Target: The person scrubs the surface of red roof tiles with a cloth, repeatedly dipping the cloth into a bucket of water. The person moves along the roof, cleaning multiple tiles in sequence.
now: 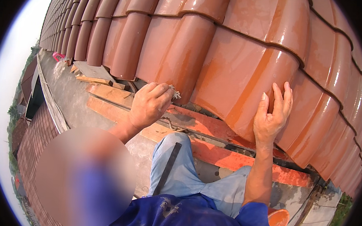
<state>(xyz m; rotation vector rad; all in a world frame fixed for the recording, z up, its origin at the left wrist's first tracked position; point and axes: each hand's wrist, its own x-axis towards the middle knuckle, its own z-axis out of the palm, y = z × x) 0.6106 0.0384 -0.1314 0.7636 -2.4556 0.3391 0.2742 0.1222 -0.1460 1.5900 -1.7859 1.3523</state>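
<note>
My left hand (152, 100) is closed around a crumpled greyish rag (176, 92), at the lower edge of the glazed roof tiles (187, 55). Part of the rag pokes out beside my fingers, close to a tile's rounded ridge. My right hand (273, 111) lies with fingers spread on a wet, shiny reddish-brown tile (231, 82) and holds nothing. Beneath the tile edge run wooden boards (108, 94), and further right they are painted orange-red (221, 155). A narrow dark strip (167, 169) lies along my jeans-clad left thigh.
An orange bucket or pipe (278, 221) stands by my right side. Wood offcuts (93, 80) and a grey sheet (92, 70) lie at the left on the concrete ledge (74, 92). Farther off is a pink plastic object (58, 56). Beyond the ledge is a lower tiled roof (39, 142).
</note>
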